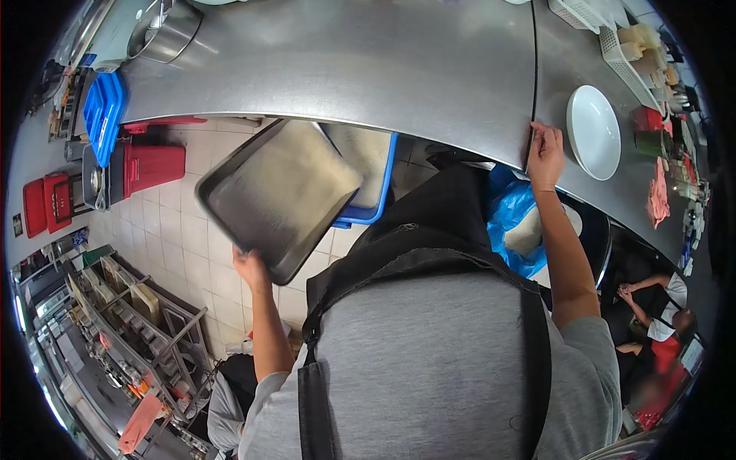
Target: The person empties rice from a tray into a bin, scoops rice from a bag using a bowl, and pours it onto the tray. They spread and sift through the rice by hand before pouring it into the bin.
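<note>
My left hand [251, 270] grips the near rim of a dark rectangular baking tray [230, 201]. The tray is tilted over the floor, and a pale powdery or grainy layer [310, 165] covers much of its far right side. Partly under it is a blue tub [383, 184] with similar pale stuff inside. My right hand [547, 157] rests on the steel counter's front edge by a dark seam, fingers curled; whether they pinch anything is hidden. Just right of that hand lies a white oval dish [594, 132]. Below the forearm, a blue plastic bag [512, 218] holds something pale.
The steel counter [368, 61] spans the front, with a metal pot [165, 34] at far left. Red bins [153, 169] and a blue lid [103, 115] stand left. A metal rack [138, 307] is lower left. White baskets [625, 57] sit far right; another person [663, 307] is lower right.
</note>
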`<state>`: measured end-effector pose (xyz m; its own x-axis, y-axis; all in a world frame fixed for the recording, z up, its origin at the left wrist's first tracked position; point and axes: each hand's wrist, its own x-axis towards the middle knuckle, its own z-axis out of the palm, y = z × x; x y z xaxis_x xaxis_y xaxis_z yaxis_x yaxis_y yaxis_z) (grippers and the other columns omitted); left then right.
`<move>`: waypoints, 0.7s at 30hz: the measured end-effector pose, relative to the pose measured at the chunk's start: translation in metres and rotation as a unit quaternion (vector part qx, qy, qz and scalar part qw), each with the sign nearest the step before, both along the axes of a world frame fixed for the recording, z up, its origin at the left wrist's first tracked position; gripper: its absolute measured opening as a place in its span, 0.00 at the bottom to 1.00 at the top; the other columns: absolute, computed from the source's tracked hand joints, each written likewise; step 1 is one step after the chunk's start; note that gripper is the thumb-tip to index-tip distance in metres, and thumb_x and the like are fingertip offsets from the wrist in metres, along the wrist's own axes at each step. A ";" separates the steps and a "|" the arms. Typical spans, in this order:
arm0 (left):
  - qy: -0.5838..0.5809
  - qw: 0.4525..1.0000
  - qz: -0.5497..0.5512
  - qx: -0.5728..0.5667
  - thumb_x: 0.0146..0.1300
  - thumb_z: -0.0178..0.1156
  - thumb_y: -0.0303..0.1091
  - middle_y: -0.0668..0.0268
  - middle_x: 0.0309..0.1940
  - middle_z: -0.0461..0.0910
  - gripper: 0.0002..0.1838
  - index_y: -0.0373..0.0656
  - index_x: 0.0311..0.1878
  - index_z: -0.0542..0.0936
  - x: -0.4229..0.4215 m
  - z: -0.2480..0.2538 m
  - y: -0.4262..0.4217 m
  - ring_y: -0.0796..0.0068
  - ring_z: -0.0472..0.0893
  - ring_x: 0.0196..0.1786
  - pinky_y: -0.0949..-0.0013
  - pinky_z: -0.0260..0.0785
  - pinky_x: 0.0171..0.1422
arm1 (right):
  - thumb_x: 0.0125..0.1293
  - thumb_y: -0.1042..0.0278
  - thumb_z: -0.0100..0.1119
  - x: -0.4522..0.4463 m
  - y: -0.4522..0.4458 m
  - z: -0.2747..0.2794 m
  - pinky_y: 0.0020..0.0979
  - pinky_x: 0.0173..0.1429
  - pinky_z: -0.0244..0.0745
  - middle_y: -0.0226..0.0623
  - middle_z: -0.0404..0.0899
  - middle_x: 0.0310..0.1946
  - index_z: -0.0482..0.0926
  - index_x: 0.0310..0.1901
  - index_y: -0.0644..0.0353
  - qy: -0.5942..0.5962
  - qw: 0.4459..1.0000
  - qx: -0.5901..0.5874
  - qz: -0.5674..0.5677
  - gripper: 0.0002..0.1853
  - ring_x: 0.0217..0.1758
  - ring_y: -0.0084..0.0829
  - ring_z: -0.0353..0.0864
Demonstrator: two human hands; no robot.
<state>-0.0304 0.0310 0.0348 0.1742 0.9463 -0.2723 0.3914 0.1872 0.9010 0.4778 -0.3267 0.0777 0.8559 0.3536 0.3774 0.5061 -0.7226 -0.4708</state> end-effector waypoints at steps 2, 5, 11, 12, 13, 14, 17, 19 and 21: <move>0.061 0.993 -0.044 0.095 0.48 0.48 0.12 0.56 0.47 0.80 0.33 0.31 0.63 0.69 0.043 0.011 -0.005 0.68 0.81 0.44 0.68 0.71 0.54 | 0.64 0.76 0.53 0.002 -0.002 -0.003 0.36 0.43 0.75 0.36 0.76 0.37 0.82 0.43 0.53 -0.011 1.000 0.007 0.010 0.10 0.39 0.39 0.79; 0.200 0.949 -0.132 0.202 0.49 0.49 0.11 0.53 0.55 0.78 0.36 0.42 0.66 0.68 0.073 0.006 -0.001 0.56 0.81 0.54 0.62 0.71 0.60 | 0.64 0.76 0.53 0.000 0.000 0.002 0.36 0.42 0.75 0.35 0.76 0.37 0.82 0.42 0.53 -0.017 1.000 -0.010 0.003 0.10 0.39 0.39 0.79; 0.284 0.862 -0.250 0.337 0.50 0.48 0.11 0.52 0.55 0.77 0.34 0.41 0.65 0.68 0.084 0.039 0.002 0.49 0.78 0.56 0.55 0.73 0.59 | 0.63 0.76 0.54 -0.002 0.002 0.006 0.36 0.42 0.75 0.36 0.76 0.37 0.82 0.42 0.53 -0.019 1.000 -0.008 0.002 0.10 0.39 0.40 0.79; 0.291 0.853 -0.268 0.340 0.50 0.48 0.11 0.52 0.54 0.77 0.35 0.41 0.65 0.68 0.083 0.043 0.001 0.49 0.78 0.56 0.55 0.73 0.58 | 0.63 0.76 0.54 -0.002 0.002 0.006 0.36 0.42 0.75 0.36 0.76 0.37 0.82 0.43 0.53 -0.020 1.000 -0.006 0.005 0.10 0.38 0.40 0.79; 0.297 0.844 -0.285 0.343 0.49 0.48 0.11 0.52 0.54 0.77 0.35 0.40 0.65 0.68 0.083 0.049 -0.001 0.49 0.78 0.55 0.55 0.73 0.57 | 0.63 0.76 0.54 -0.001 0.001 0.005 0.36 0.42 0.75 0.35 0.76 0.37 0.82 0.43 0.53 -0.021 1.000 -0.004 0.007 0.10 0.38 0.40 0.79; 0.303 0.835 -0.302 0.347 0.49 0.48 0.11 0.53 0.54 0.77 0.36 0.40 0.65 0.68 0.083 0.055 -0.001 0.49 0.78 0.55 0.55 0.74 0.57 | 0.64 0.76 0.54 0.000 0.000 0.004 0.36 0.42 0.75 0.35 0.76 0.36 0.82 0.43 0.53 -0.023 1.000 -0.001 0.010 0.10 0.38 0.40 0.79; 0.280 0.815 -0.342 0.374 0.48 0.49 0.10 0.52 0.53 0.77 0.37 0.40 0.66 0.68 0.082 0.071 -0.002 0.50 0.78 0.53 0.54 0.75 0.54 | 0.64 0.76 0.55 0.000 -0.001 0.002 0.36 0.41 0.75 0.35 0.77 0.37 0.82 0.43 0.53 -0.023 1.000 0.014 0.012 0.09 0.37 0.39 0.79; 0.264 0.807 -0.343 0.402 0.48 0.49 0.10 0.52 0.52 0.77 0.37 0.40 0.66 0.68 0.077 0.073 -0.003 0.50 0.78 0.53 0.54 0.74 0.55 | 0.64 0.76 0.55 -0.002 0.000 0.005 0.36 0.41 0.75 0.35 0.77 0.37 0.82 0.42 0.53 -0.001 1.000 0.005 -0.003 0.09 0.37 0.39 0.79; 0.253 0.803 -0.342 0.417 0.48 0.50 0.09 0.52 0.51 0.77 0.37 0.40 0.66 0.68 0.071 0.072 -0.002 0.49 0.78 0.52 0.54 0.74 0.55 | 0.63 0.76 0.55 -0.002 -0.001 0.002 0.35 0.40 0.75 0.35 0.77 0.37 0.82 0.42 0.53 0.001 1.000 0.007 -0.005 0.10 0.37 0.39 0.79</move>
<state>0.0406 0.0287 0.1070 0.7977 0.5661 0.2078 0.5011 -0.8140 0.2939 0.4753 -0.3272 0.0801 0.8595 0.3401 0.3816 0.4990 -0.7201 -0.4821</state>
